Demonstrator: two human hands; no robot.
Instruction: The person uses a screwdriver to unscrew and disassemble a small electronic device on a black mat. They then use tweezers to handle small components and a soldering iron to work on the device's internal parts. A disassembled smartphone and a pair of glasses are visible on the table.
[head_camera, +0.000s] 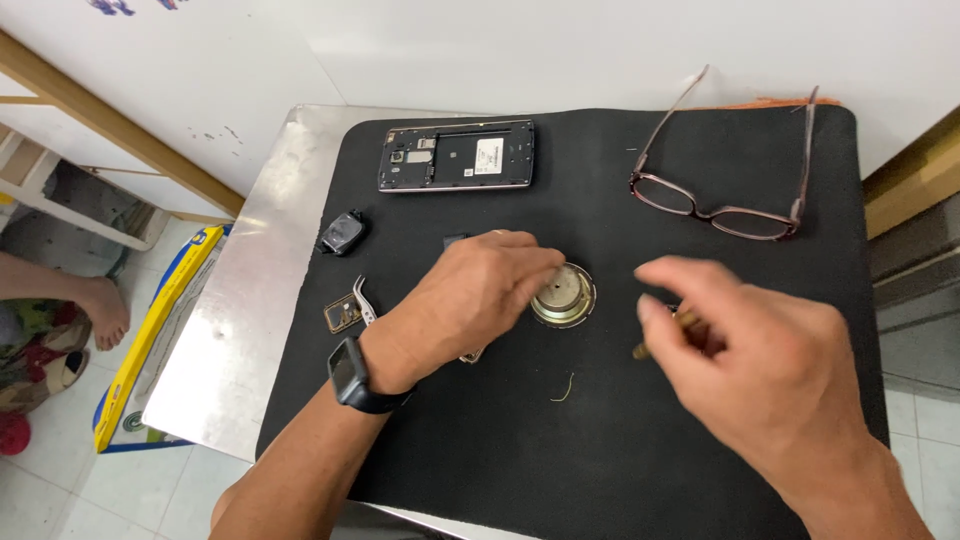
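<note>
Lying at the far left, beyond the metal tabletop (240, 300), is a yellow-and-blue flat board (150, 330) on the tiled floor, with another person's bare foot (100, 310) beside it. On the tabletop sits a black mat (600, 440). Near the mat's left edge are a small black module (343, 233), a small square framed part (342, 315) and metal tweezers (363, 300), all close together. Toward the mat's back edge lies an opened phone body (456, 156), back cover off, its inner frame showing.

The person's left hand (470, 300), a dark smartwatch (355, 380) on its wrist, reaches across the mat's middle with fingers curled together, their tips touching the rim of a round metal disc-shaped part (565, 297) that lies flat on the mat; whether the fingers pinch something small cannot be made out. A small dark piece (455, 239) peeks out just behind that hand. A short curl of thin wire (565, 388) lies on the mat in front of the disc.

To the right, the right hand (760, 360) hovers just beside the disc, blurred, its fingers closed around a brass-coloured slender tool (655, 343) whose tip pokes out below the thumb. Behind it, near the mat's far right corner, rest open eyeglasses (725, 205) with dark reddish frames, arms pointing away from the person.
</note>
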